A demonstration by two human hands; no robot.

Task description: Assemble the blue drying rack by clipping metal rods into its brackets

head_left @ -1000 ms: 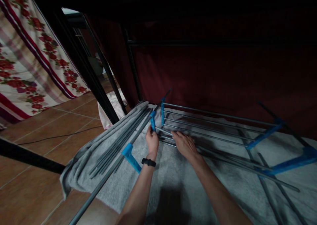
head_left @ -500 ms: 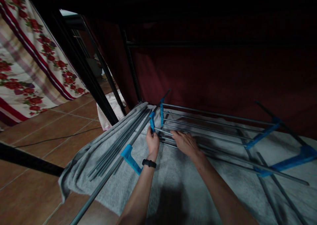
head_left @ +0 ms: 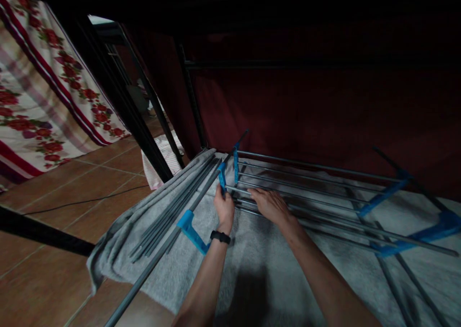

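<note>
My left hand [head_left: 224, 209], with a dark band at the wrist, is closed around the lower end of a blue plastic bracket [head_left: 222, 175] on a long grey pole [head_left: 151, 267]. My right hand [head_left: 268, 204] grips a thin grey rod [head_left: 406, 238] near its left end, which is close to that bracket. Whether the rod tip sits in a hole is too small to tell. Behind, several rods [head_left: 317, 167] span from another blue bracket [head_left: 236, 166] to blue brackets [head_left: 385, 195] at right. A further blue bracket [head_left: 194, 231] hangs from the long pole near my left wrist.
Several loose grey rods [head_left: 173, 209] lie bundled on the grey blanket [head_left: 115, 250]. Black bed-frame posts [head_left: 118, 96] stand at left, and a dark red cloth [head_left: 306, 111] hangs behind. A floral curtain [head_left: 46, 91] and a cable [head_left: 90, 200] are over the tiled floor [head_left: 39, 250].
The far right end of the rod in my right hand has swung slightly up and right. Both hands stay almost in place, the left shifting a little right.
</note>
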